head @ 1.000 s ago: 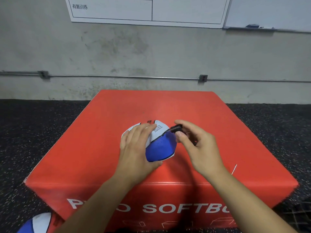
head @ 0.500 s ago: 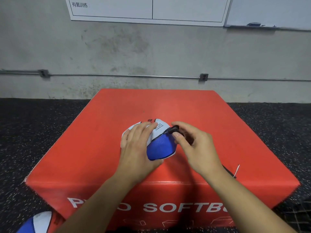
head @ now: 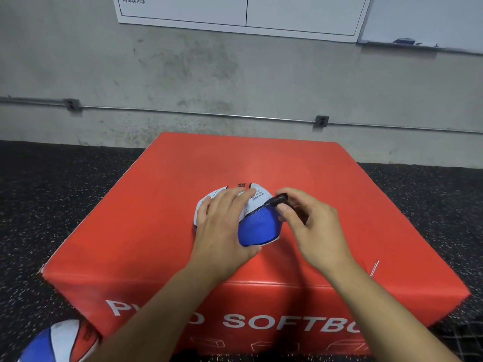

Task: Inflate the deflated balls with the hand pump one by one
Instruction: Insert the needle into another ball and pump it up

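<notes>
A deflated white, blue and red ball lies on the top of a red plyo box. My left hand lies over the ball's left half with the fingers spread and the thumb under its near edge. My right hand pinches the black nozzle end of the pump between thumb and fingers, and its tip touches the ball at the seam between the white and blue panels. The rest of the pump is hidden behind my right hand.
A second white, blue and red ball sits on the dark speckled floor at the bottom left, by the box's corner. A thin needle lies near the box's right front edge. A grey wall with a conduit pipe stands behind the box.
The nozzle tip has come down from just above the ball onto the seam, and my right hand has shifted slightly left. My left hand stays on the ball.
</notes>
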A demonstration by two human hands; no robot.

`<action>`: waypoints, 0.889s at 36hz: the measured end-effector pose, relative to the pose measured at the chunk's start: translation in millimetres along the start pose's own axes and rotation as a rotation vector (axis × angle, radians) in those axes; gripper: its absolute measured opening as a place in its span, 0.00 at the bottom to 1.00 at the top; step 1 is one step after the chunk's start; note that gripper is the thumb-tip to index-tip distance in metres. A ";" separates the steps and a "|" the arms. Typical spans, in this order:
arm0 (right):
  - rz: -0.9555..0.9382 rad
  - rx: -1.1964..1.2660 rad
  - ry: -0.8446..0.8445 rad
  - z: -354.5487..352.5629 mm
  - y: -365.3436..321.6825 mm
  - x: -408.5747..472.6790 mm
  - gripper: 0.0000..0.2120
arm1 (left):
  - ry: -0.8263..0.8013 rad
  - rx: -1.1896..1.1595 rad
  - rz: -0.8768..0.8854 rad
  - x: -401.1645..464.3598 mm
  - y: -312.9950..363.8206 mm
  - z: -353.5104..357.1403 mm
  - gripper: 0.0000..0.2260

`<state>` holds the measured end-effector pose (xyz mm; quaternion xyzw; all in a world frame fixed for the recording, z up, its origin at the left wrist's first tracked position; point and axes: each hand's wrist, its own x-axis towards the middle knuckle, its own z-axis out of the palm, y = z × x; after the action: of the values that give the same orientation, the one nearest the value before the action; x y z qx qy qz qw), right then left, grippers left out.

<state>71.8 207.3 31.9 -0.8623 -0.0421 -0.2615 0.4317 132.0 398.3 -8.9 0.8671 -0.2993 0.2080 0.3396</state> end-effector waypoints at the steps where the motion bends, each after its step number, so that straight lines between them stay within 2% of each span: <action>1: 0.008 0.003 0.000 -0.1 -0.3 0.2 0.13 | -0.002 -0.003 -0.001 0.1 -0.4 -0.5 0.43; 13: 0.022 0.035 0.013 1.6 -5.6 -0.7 0.11 | 0.000 -0.047 0.014 1.2 -7.7 -3.9 0.43; 32: -0.008 -0.031 -0.011 -0.7 -7.8 -0.8 0.12 | -0.018 -0.052 -0.002 1.6 -5.3 -5.1 0.44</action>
<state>68.5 211.8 37.5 -0.8702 -0.0438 -0.2590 0.4168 135.9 404.4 -7.1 0.8600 -0.3068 0.1921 0.3597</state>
